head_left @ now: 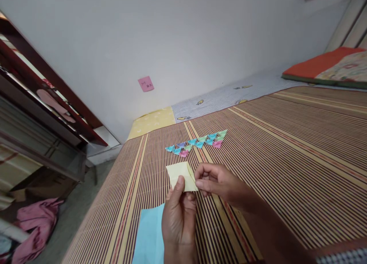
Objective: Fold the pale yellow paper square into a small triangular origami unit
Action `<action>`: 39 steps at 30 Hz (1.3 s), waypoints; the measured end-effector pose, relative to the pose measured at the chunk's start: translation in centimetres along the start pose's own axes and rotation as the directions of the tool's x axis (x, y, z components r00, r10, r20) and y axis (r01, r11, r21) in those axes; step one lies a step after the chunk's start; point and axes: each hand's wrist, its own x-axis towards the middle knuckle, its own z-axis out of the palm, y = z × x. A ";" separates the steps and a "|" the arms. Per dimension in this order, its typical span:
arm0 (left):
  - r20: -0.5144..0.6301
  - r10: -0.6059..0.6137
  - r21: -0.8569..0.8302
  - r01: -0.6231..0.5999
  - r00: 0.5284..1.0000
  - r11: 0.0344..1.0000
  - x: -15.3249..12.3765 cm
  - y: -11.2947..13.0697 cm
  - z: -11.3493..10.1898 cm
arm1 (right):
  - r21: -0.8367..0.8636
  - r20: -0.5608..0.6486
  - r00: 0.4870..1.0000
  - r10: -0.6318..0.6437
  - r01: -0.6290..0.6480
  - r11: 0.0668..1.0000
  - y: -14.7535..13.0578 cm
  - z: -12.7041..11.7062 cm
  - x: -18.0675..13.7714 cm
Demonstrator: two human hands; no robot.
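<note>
Left hand point(180, 222), striped mat point(275, 153), white wall point(215, 38).

Gripping yellow paper point(176, 170) in left hand point(178, 218), apparently touching its right edge with right hand point(219, 180), with blue paper point(149, 233) near left and folded papers point(200, 144) farther off.

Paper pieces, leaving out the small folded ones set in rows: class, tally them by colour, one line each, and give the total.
Yellow paper: 1
Blue paper: 1
Pink paper: 1
Total: 3
</note>
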 end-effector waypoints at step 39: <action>0.025 0.169 0.209 -0.171 0.985 0.963 -0.5 -1.1 -0.4 | -0.138 -0.164 0.984 -0.067 0.044 0.989 0.5 0.3 0.2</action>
